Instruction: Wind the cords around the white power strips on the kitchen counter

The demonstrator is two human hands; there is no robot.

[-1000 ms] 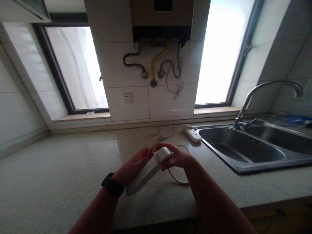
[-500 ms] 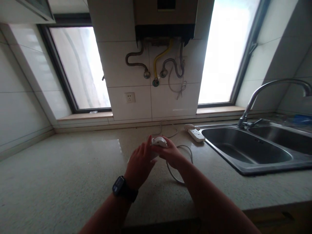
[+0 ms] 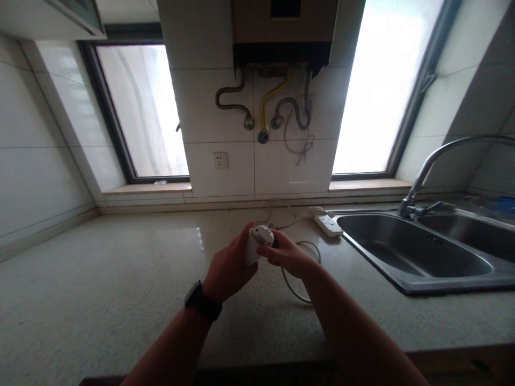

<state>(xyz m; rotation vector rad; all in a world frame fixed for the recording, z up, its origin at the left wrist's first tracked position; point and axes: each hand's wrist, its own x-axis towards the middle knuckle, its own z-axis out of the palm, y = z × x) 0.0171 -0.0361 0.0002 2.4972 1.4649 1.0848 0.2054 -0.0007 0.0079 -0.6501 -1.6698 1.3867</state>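
Over the counter, both hands hold a small white handheld appliance [image 3: 252, 252] with a rounded end. Its exact kind does not show. My left hand [image 3: 229, 271], with a dark watch on the wrist, wraps round the appliance's left side. On the other side my right hand [image 3: 289, 254] grips near the rounded end, its thumb lying across the face. A grey cord [image 3: 295, 294] loops on the counter beneath and beside my right hand; where it joins the appliance is hidden. A plug [image 3: 271, 225] appears to lie just behind the hands.
A white power strip [image 3: 329, 225] with its cord bundled lies beside the steel double sink [image 3: 406, 284] and its tap [image 3: 418, 174]. A wall socket [image 3: 220, 160] is on the tiles behind the speckled counter [image 3: 100, 284]. Hoses hang under a water heater [image 3: 284, 32].
The appliance has been turned so that its rounded end faces me more and more of its white body shows. My right thumb has moved onto its face. The view has shifted slightly left.
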